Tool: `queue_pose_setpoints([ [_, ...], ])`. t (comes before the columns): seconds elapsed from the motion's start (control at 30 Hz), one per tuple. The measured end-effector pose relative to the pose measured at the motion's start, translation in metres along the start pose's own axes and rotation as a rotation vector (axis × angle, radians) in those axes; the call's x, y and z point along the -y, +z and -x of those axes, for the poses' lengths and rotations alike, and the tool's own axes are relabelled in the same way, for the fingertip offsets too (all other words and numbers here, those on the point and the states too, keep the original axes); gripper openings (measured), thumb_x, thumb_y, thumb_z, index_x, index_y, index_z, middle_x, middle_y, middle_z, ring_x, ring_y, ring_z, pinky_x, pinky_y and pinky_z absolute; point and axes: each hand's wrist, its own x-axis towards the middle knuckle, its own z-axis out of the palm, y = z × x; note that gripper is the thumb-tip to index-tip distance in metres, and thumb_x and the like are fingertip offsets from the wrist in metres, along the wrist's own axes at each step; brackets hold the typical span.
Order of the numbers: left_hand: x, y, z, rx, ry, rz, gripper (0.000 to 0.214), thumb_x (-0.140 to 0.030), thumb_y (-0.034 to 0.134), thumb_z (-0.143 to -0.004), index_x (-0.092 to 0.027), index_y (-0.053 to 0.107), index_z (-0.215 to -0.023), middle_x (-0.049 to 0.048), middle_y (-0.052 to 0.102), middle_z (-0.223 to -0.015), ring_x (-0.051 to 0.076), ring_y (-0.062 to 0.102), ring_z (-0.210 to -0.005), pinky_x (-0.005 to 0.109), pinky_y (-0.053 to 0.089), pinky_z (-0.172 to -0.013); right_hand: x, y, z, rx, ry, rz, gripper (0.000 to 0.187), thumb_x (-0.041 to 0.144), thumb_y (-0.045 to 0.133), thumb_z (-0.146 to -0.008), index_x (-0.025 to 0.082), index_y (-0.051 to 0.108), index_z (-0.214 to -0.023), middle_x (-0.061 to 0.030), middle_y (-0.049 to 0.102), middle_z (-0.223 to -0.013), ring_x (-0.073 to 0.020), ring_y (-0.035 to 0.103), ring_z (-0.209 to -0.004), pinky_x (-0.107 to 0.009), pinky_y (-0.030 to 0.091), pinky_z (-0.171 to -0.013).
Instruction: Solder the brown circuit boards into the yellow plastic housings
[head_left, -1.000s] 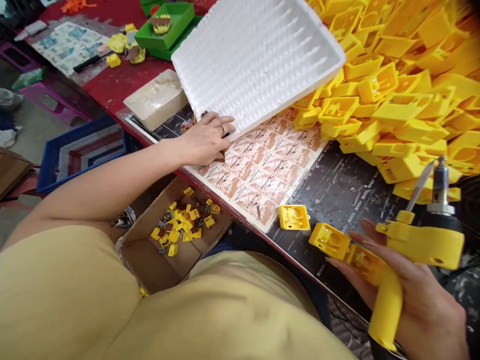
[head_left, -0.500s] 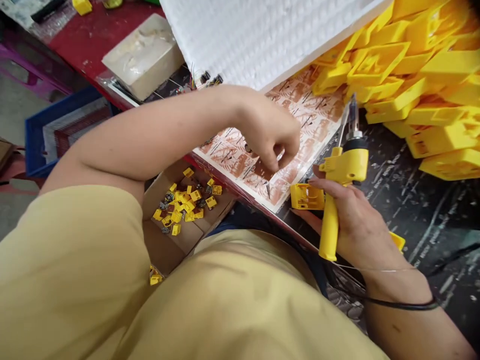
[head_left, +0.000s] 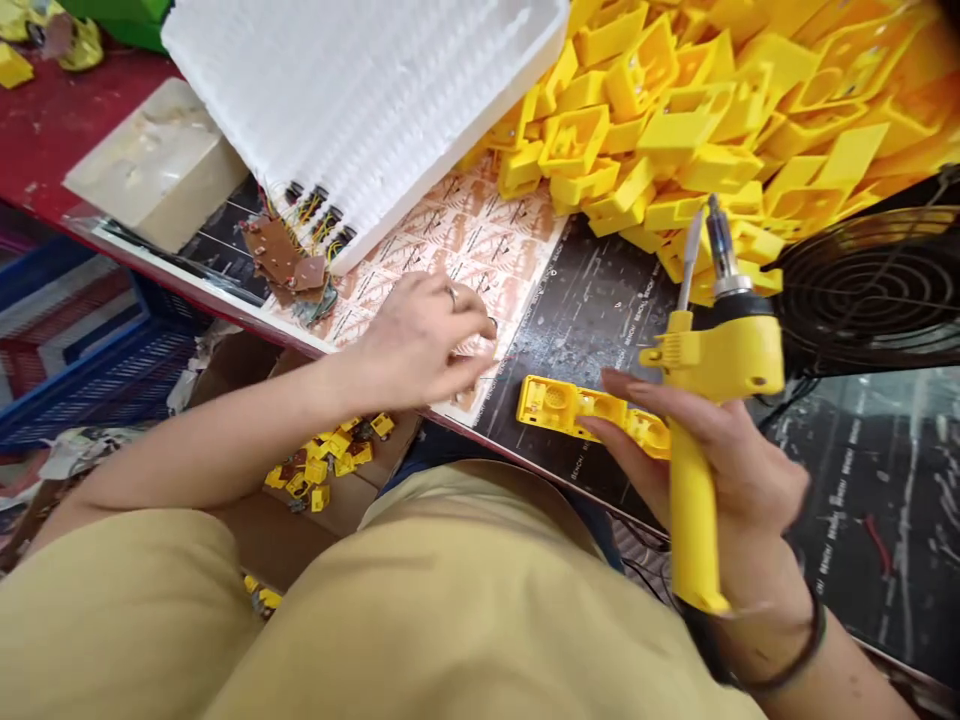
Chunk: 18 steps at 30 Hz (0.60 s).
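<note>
My right hand (head_left: 739,470) is wrapped round the yellow handle of a soldering gun (head_left: 742,360), whose metal tip and thin feed tube point away from me. Its thumb and forefinger reach out over a long yellow plastic housing (head_left: 551,402) with open compartments, lying on the black bench top; whether they touch it I cannot tell. Over a brown-and-white patterned sheet (head_left: 502,240) is my left hand (head_left: 431,340), palm down, fingers bent and thumb apart from them. A small dark spot shows by its fingertips; the space under the palm is hidden.
Yellow housings (head_left: 675,120) are heaped at the back right, beside a black fan (head_left: 870,285). A white foam tray (head_left: 360,90) stands behind brown circuit boards (head_left: 281,260) with wires. Further left is a pale block (head_left: 165,165). Small yellow parts (head_left: 330,460) fill a cardboard box below the edge.
The view has swung right. My left hand has moved back toward me and its fingers have loosened. More of the yellow housing shows at my right hand, which still holds the soldering gun.
</note>
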Motion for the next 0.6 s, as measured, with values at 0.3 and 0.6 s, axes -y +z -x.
queue_pose_setpoints([
  [0.3, -0.022, 0.044, 0.007, -0.173, 0.089, -0.278, 0.017, -0.023, 0.053, -0.091, -0.017, 0.065, -0.081, 0.0066, 0.071, -0.091, 0.024, 0.058, -0.087, 0.041, 0.037, -0.082, -0.001, -0.024, 0.018, 0.031, 0.046, -0.069, 0.04, 0.011, 0.077, -0.078, 0.022, 0.06, -0.112, -0.0017, 0.072, -0.095, -0.0177, 0.069, -0.079, -0.031, 0.056, -0.075],
  [0.6, -0.013, 0.036, 0.016, -0.199, -0.032, 0.266, 0.009, -0.024, 0.064, -0.089, -0.022, 0.071, -0.084, -0.0025, 0.074, -0.082, 0.016, 0.064, -0.088, 0.037, 0.035, -0.093, 0.0, 0.029, 0.001, 0.194, -0.111, -0.032, 0.034, 0.023, 0.067, -0.09, 0.016, 0.051, -0.119, -0.0094, 0.068, -0.103, -0.0216, 0.068, -0.089, -0.041, 0.051, -0.094],
])
